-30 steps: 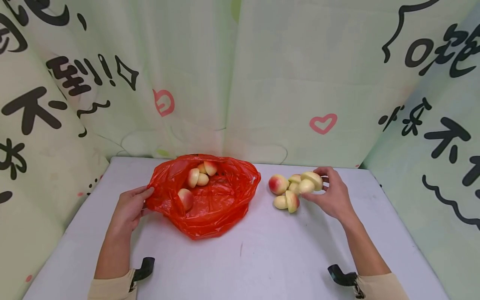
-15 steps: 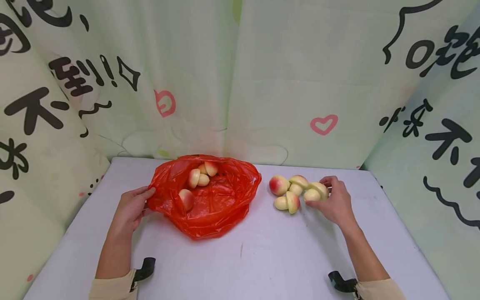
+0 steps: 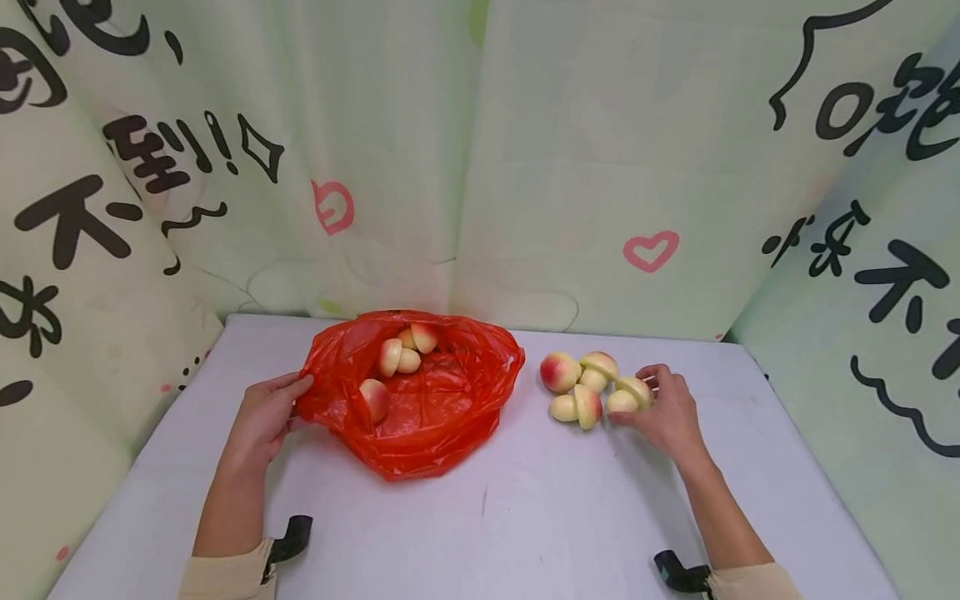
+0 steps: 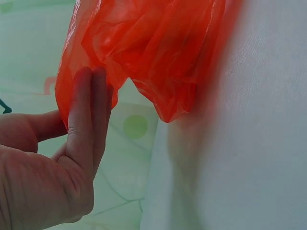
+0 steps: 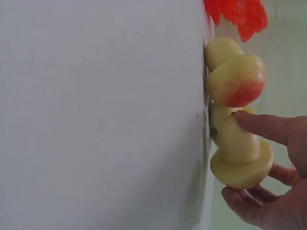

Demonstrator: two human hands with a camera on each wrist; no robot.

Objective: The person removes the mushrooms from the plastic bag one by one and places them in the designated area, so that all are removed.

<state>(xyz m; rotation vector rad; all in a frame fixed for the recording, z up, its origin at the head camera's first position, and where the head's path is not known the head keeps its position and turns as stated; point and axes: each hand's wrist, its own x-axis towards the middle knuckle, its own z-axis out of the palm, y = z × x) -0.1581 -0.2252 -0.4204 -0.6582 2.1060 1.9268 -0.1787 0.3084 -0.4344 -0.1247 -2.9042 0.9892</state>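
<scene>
Pale green curtains [image 3: 540, 167], black lettering and pink hearts on them, rise beyond the white-covered table [image 3: 480, 533] and along both sides. Next, the red bag [image 3: 420, 458], mouth gaping upward near the far edge, left of centre, pale mushrooms [image 3: 390, 357] inside. Now the hands: left hand [image 3: 262, 417] pinches the bag's left rim, thumb against fingers; right hand [image 3: 670, 417] grips one mushroom [image 3: 621, 402], thumb at stem, fingers at cap, towards the far right corner. Stem points to the near left corner, cap to the far right, long axis slanting between! Three more mushrooms [image 3: 588, 407] cluster beside it.
</scene>
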